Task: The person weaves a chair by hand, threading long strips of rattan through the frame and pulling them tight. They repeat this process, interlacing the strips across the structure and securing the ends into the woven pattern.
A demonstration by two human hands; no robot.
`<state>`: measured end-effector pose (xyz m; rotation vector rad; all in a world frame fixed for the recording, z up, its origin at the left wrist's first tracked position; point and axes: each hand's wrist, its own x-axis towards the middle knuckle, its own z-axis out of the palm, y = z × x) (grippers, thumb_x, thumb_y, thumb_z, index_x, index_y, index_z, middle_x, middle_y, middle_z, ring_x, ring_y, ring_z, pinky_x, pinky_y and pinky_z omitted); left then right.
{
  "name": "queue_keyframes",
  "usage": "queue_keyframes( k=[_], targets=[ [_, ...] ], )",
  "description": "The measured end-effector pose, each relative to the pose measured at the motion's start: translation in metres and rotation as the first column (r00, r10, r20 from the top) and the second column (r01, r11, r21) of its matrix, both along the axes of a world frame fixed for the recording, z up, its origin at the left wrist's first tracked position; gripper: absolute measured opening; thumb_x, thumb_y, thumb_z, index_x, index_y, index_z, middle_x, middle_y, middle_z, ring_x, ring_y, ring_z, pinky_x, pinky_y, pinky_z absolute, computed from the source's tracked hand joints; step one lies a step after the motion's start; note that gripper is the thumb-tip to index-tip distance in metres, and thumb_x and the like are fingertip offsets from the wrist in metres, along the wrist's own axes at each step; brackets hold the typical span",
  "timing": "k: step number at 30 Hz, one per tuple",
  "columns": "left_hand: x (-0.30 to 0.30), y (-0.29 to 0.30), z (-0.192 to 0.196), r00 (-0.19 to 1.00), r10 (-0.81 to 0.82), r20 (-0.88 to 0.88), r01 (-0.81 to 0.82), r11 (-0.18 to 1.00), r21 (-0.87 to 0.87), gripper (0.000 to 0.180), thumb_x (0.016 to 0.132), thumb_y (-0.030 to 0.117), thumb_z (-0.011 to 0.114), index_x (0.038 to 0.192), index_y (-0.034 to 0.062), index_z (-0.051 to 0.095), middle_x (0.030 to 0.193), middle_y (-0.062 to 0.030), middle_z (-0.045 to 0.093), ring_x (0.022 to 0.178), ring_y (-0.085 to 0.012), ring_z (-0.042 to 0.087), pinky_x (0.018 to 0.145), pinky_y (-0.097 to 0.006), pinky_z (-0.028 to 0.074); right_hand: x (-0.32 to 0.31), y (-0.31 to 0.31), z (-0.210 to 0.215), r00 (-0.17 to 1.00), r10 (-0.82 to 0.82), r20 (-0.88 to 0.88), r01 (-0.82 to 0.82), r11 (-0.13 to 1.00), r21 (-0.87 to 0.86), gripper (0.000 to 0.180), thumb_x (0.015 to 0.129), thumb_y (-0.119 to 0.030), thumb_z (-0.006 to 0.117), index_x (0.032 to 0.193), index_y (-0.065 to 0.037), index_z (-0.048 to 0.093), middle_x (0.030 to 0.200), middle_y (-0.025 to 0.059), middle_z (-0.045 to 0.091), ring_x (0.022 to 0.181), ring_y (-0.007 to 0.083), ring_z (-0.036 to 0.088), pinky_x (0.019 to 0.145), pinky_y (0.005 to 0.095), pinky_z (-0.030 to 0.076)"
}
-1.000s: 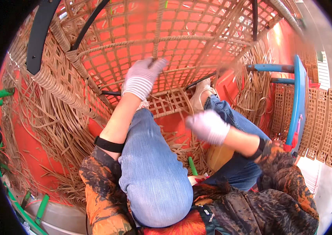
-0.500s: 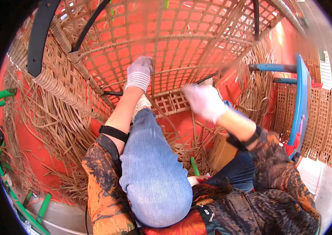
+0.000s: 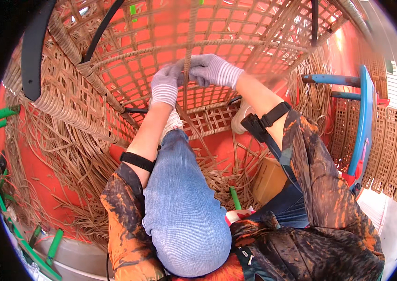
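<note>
Both of my hands, in striped knit gloves, meet at a cord-wrapped upright (image 3: 188, 51) of an open-weave wicker frame. My left hand (image 3: 164, 85) is closed on a brown wicker strip (image 3: 191, 122), its fingertips partly hidden at the upright. From the other side, my right hand (image 3: 215, 70) has its fingers curled around the upright and the same strip; the exact pinch is hidden. Below the hands the strip's loose end hangs down toward the floor. The woven panel (image 3: 156, 61) spreads behind them.
Black curved bands (image 3: 37, 51) cross the frame at the left. Loose strips (image 3: 81, 150) lie in heaps on the red floor covering. At right stand a blue stool (image 3: 365, 126) and a brown lattice mat (image 3: 390, 154). A cardboard box (image 3: 269, 180) sits beside my leg.
My right hand has moved left and up from the lower right of the panel to the upright, beside my left hand. My left hand stays nearly in place.
</note>
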<state>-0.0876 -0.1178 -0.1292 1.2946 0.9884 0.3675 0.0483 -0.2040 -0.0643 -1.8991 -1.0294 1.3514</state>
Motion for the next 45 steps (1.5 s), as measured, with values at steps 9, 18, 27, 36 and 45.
queue_keyframes(
  k=[9, 18, 27, 36, 45],
  targets=[
    [-0.015, -0.004, 0.024, 0.952, -0.118, -0.282, 0.196, 0.944, 0.266, 0.04, 0.087, 0.035, 0.062, 0.107, 0.0013, 0.066, 0.092, -0.012, 0.067, 0.079, -0.0231, 0.063, 0.073, -0.034, 0.049, -0.02, -0.017, -0.002, 0.568, 0.336, 0.752, -0.319, 0.932, -0.175, 0.022, 0.09, -0.022, 0.051, 0.103, -0.006, 0.058, 0.086, 0.0163, 0.066, 0.075, 0.0328, 0.065, 0.066, 0.0423, 0.052],
    [-0.002, -0.02, 0.03, 0.805, -0.248, -0.539, 0.541, 0.68, 0.495, 0.041, 0.087, 0.031, 0.059, 0.116, 0.002, 0.059, 0.109, -0.02, 0.062, 0.1, -0.0346, 0.06, 0.089, -0.039, 0.046, -0.193, -0.231, 0.011, 0.58, 0.7, 0.416, -0.671, 0.701, -0.242, 0.016, 0.078, -0.016, 0.055, 0.092, -0.008, 0.053, 0.064, 0.0089, 0.059, 0.056, 0.0278, 0.063, 0.046, 0.041, 0.049],
    [-0.009, -0.001, -0.022, 0.973, -0.1, 0.209, 0.146, 0.965, -0.218, 0.03, 0.093, 0.022, 0.054, 0.111, -0.0006, 0.064, 0.097, -0.0094, 0.068, 0.082, -0.0174, 0.065, 0.072, -0.03, 0.052, -0.064, -0.156, 0.026, 0.649, 0.475, 0.594, -0.234, 0.868, -0.438, 0.011, 0.084, -0.009, 0.047, 0.089, -0.002, 0.053, 0.073, 0.0184, 0.063, 0.075, 0.0372, 0.064, 0.06, 0.0458, 0.051],
    [0.025, -0.001, 0.007, 0.913, -0.406, -0.025, 0.388, 0.888, -0.247, 0.032, 0.091, 0.027, 0.054, 0.11, 0.0024, 0.062, 0.089, -0.0082, 0.068, 0.079, -0.0148, 0.063, 0.071, -0.03, 0.05, 0.015, -0.004, -0.002, 0.973, 0.21, 0.099, -0.194, 0.969, -0.151, 0.036, 0.092, -0.018, 0.044, 0.128, -0.016, 0.052, 0.094, 0.0181, 0.065, 0.086, 0.0313, 0.064, 0.079, 0.04, 0.051],
    [-0.007, -0.012, 0.039, 0.933, -0.288, -0.217, 0.339, 0.905, 0.257, 0.034, 0.088, 0.034, 0.05, 0.106, 0.0082, 0.065, 0.104, -0.0166, 0.065, 0.098, -0.0321, 0.061, 0.088, -0.04, 0.047, -0.062, -0.12, 0.015, 0.479, 0.443, 0.757, -0.396, 0.879, -0.264, 0.011, 0.08, -0.014, 0.053, 0.083, -0.007, 0.06, 0.074, 0.0128, 0.064, 0.073, 0.0285, 0.066, 0.059, 0.0411, 0.053]
  ],
)
